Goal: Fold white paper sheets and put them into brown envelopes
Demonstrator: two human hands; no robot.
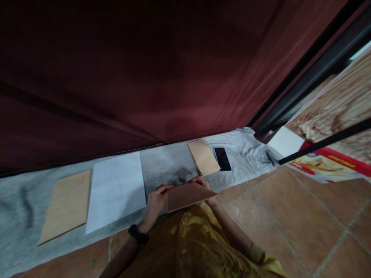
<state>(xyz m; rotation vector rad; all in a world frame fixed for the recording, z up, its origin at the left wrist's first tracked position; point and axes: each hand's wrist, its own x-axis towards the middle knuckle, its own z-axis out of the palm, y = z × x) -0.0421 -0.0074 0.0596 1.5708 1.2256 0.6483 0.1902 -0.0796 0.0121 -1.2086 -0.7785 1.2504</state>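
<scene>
Lap first: yellow clothing (188,247) fills the bottom of the view, with a dark band (138,234) on the left wrist. Just past it both hands hold a brown envelope (188,195) up over the near edge of the grey cloth (168,162). It is tilted and doesn't seem to be lying on anything. The left hand (156,200) is closed on the envelope's left corner, fingers curled over the top. The right hand (203,182) pinches the top edge further right, but most of it is hidden behind the envelope, so only the fingertips show.

The cloth runs as a long strip over the tiled floor (290,216). Toward its left end a second envelope (66,204) lies flat, and a white sheet (116,189) sits right beside it, the edges touching or very nearly. The patch of cloth in front of the hands is bare.

Near the far edge, a bit right of the hands, there's a small pile of envelopes (203,157) with a dark phone (222,158) right up against it, screen off.

My read: one envelope and one sheet are laid out, one envelope is in hand, and the pile looks untouched. I can't tell whether anything is inside the held one.

A dark red curtain (145,77) hangs behind the cloth's far edge.
</scene>
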